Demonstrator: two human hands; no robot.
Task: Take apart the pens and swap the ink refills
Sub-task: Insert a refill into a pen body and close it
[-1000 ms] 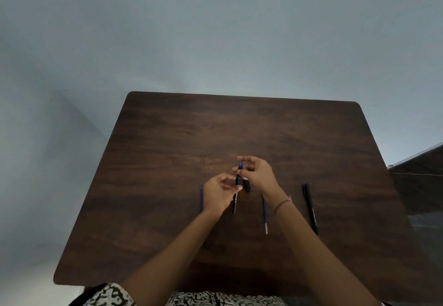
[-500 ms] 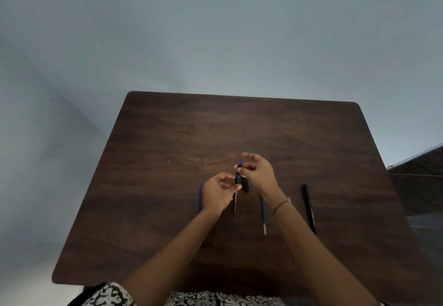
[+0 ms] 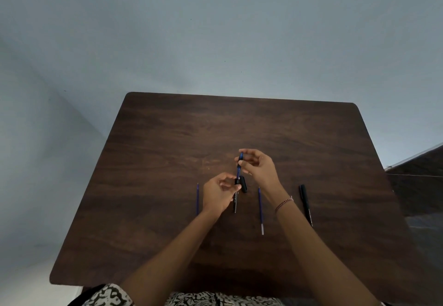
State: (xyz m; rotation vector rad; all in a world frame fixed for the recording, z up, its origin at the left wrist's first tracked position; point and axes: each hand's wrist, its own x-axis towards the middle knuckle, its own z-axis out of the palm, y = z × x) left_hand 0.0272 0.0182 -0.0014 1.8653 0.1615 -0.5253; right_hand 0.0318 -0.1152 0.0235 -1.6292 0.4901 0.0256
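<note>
Above the middle of the dark wooden table (image 3: 167, 138), my left hand (image 3: 219, 191) grips a black pen barrel (image 3: 236, 201) that points toward me. My right hand (image 3: 257, 167) pinches a blue ink refill (image 3: 239, 165) that sticks out of the barrel's far end. A small black pen piece (image 3: 244, 184) lies on the table just right of the barrel. One loose blue refill (image 3: 197, 197) lies left of my left hand. Another blue refill (image 3: 260, 209) lies under my right wrist. A whole black pen (image 3: 306, 203) lies further right.
A grey floor surrounds the table on the far side and the left. A dark surface (image 3: 419, 185) stands past the table's right edge. My patterned clothing (image 3: 191, 299) shows at the near edge.
My right hand has moved away from me with the blue refill, so more of it shows beyond the barrel. The loose refills and the black pen lie as before.
</note>
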